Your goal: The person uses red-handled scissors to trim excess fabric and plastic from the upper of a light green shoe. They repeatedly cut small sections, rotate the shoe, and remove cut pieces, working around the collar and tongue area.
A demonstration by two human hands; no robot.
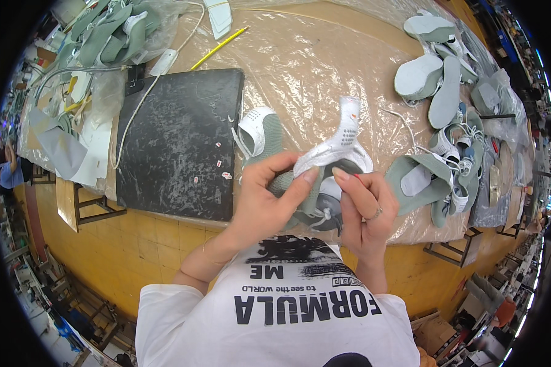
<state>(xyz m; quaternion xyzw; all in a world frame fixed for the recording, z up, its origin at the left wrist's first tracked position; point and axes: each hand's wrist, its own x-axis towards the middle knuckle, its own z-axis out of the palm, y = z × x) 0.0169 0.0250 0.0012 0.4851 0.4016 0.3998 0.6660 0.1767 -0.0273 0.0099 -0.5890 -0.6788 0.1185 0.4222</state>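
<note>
Shoe upper (330, 150), white with dotted tab (349, 122) and grey-green knit, is between left hand (266, 192), pinching its edge, and right hand (370, 211), pinched narrow, hold unclear.

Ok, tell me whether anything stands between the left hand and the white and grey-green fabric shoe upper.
Nothing visible does: the left hand holds the white and grey-green fabric shoe upper directly. The right hand is at the opposite side, not between them.
</note>
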